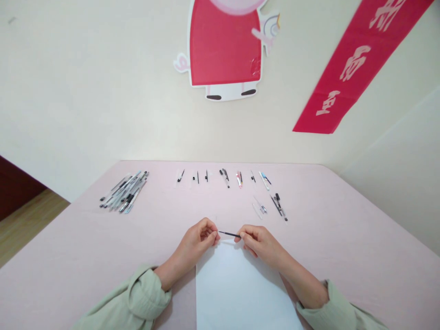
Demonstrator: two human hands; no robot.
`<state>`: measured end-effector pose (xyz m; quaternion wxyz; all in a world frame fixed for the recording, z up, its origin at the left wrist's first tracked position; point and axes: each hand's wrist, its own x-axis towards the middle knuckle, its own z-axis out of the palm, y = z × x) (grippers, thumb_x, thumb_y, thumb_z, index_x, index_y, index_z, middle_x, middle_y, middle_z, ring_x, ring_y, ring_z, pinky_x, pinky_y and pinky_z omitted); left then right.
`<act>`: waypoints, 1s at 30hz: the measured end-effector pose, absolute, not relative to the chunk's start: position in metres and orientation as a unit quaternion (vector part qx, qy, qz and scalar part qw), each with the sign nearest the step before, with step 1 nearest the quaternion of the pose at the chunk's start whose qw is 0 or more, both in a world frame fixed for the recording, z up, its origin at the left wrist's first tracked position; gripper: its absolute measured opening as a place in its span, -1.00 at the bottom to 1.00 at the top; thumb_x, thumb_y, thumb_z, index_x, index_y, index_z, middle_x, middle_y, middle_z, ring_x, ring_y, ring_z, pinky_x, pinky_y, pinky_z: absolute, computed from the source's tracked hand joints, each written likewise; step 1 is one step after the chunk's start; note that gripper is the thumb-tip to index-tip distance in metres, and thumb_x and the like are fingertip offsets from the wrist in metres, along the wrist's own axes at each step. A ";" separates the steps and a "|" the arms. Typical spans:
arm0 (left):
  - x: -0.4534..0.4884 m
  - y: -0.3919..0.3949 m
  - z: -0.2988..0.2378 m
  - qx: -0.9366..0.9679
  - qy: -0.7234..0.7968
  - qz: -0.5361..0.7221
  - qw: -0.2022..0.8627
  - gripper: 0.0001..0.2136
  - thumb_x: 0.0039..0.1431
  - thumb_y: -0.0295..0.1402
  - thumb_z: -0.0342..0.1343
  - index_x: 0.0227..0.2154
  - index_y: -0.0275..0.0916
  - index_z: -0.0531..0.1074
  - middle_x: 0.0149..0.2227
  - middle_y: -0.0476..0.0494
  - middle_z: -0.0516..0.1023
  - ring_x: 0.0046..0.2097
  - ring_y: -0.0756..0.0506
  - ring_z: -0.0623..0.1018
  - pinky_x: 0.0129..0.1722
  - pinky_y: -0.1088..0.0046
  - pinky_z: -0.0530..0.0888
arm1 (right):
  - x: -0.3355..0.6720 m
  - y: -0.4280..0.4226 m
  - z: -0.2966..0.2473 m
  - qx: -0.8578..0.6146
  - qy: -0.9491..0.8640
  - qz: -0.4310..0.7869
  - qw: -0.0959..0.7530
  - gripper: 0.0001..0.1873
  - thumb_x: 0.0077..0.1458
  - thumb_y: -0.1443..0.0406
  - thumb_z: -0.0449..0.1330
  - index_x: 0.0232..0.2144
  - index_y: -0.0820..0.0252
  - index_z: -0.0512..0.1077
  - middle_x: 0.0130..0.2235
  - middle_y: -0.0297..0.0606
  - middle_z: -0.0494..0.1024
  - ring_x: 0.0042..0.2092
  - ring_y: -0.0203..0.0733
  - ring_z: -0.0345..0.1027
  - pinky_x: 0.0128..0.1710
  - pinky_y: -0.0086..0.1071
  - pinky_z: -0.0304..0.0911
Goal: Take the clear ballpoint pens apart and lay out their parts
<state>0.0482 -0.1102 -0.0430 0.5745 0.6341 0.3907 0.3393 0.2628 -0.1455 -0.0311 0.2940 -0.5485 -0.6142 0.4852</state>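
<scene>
The right hand pinches a slim black refill by its thicker end, thumb against finger, with the other fingers curled below. The left hand has its fingertips drawn close together right at the thin pale tip; whether they grip it, I cannot tell. The refill lies nearly level between the two hands, just above the far edge of a white sheet, which runs towards the near edge of the view. Both arms wear pale green sleeves, pushed back from the wrists.

Beyond the right hand, on the pink counter, lie two small sets of parts: clear and pale pieces to the left, and a darker set with a black cap to the right. Farther off, a row of seven small sets stretches across the counter near the wall, among them a pink set and, at its right end, a blue-tipped set. Well to the left, pens lie heaped together at a slant

On the wall behind are a red-bodied cutout and a slanting red banner with pale characters
</scene>
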 end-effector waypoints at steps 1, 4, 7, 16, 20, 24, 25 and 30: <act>0.048 -0.110 -0.043 0.634 0.392 0.339 0.573 -0.92 0.13 -0.35 0.04 -0.40 -0.23 0.28 -0.49 0.00 0.47 -0.43 0.00 0.44 -0.38 0.47 0.36 | 0.263 -0.146 -0.031 -0.548 -0.615 0.485 0.293 -0.73 0.14 0.28 0.01 -0.41 0.28 0.47 -0.69 -0.50 0.16 -0.65 -0.40 -0.02 -0.63 -0.51 -0.11; 0.048 -0.111 -0.042 0.636 0.397 0.338 0.569 -0.92 0.13 -0.34 0.04 -0.41 -0.23 0.28 -0.49 0.00 0.47 -0.43 0.00 0.44 -0.38 0.47 0.37 | 0.262 -0.145 -0.030 -0.549 -0.615 0.484 0.292 -0.73 0.14 0.27 0.00 -0.40 0.29 0.47 -0.69 -0.49 0.17 -0.65 -0.40 -0.01 -0.63 -0.51 -0.11; 0.049 -0.111 -0.042 0.639 0.401 0.341 0.562 -0.93 0.12 -0.36 0.04 -0.42 -0.22 0.29 -0.50 0.01 0.46 -0.44 0.00 0.44 -0.39 0.48 0.36 | 0.262 -0.145 -0.030 -0.551 -0.612 0.488 0.290 -0.72 0.15 0.27 0.00 -0.39 0.29 0.47 -0.69 -0.49 0.17 -0.66 -0.40 -0.02 -0.63 -0.51 -0.12; 0.050 -0.111 -0.043 0.650 0.417 0.338 0.538 -0.99 0.07 -0.43 0.04 -0.43 -0.22 0.32 -0.49 0.02 0.46 -0.43 0.00 0.43 -0.41 0.51 0.34 | 0.259 -0.148 -0.021 -0.535 -0.645 0.470 0.279 -0.79 0.14 0.25 0.09 -0.38 0.24 0.47 -0.65 -0.49 0.21 -0.59 -0.39 0.03 -0.56 -0.51 -0.07; 0.050 -0.111 -0.042 0.651 0.413 0.339 0.539 -0.99 0.06 -0.44 0.03 -0.44 -0.22 0.32 -0.49 0.02 0.46 -0.44 0.00 0.42 -0.41 0.51 0.34 | 0.259 -0.148 -0.018 -0.535 -0.649 0.466 0.273 -0.77 0.16 0.26 0.06 -0.38 0.25 0.48 -0.66 -0.48 0.21 -0.59 -0.39 0.02 -0.56 -0.50 -0.07; 0.050 -0.111 -0.042 0.646 0.411 0.338 0.547 -0.99 0.06 -0.44 0.02 -0.44 -0.22 0.31 -0.49 0.01 0.46 -0.44 0.00 0.42 -0.40 0.50 0.34 | 0.259 -0.147 -0.020 -0.534 -0.648 0.470 0.273 -0.76 0.16 0.27 0.04 -0.36 0.25 0.49 -0.66 -0.48 0.20 -0.61 -0.39 0.00 -0.58 -0.50 -0.08; 0.050 -0.111 -0.042 0.646 0.411 0.339 0.547 -0.99 0.06 -0.43 0.03 -0.44 -0.22 0.31 -0.49 0.01 0.46 -0.44 0.00 0.42 -0.40 0.50 0.34 | 0.260 -0.147 -0.021 -0.533 -0.648 0.471 0.273 -0.75 0.16 0.27 0.04 -0.36 0.25 0.49 -0.66 -0.49 0.20 -0.61 -0.39 0.00 -0.58 -0.51 -0.08; 0.050 -0.110 -0.043 0.632 0.416 0.345 0.556 -0.97 0.09 -0.40 0.02 -0.44 -0.22 0.30 -0.48 0.00 0.47 -0.45 0.01 0.43 -0.41 0.50 0.35 | 0.262 -0.147 -0.024 -0.533 -0.641 0.480 0.272 -0.74 0.17 0.26 0.03 -0.35 0.26 0.49 -0.68 -0.49 0.17 -0.63 -0.40 -0.01 -0.60 -0.51 -0.10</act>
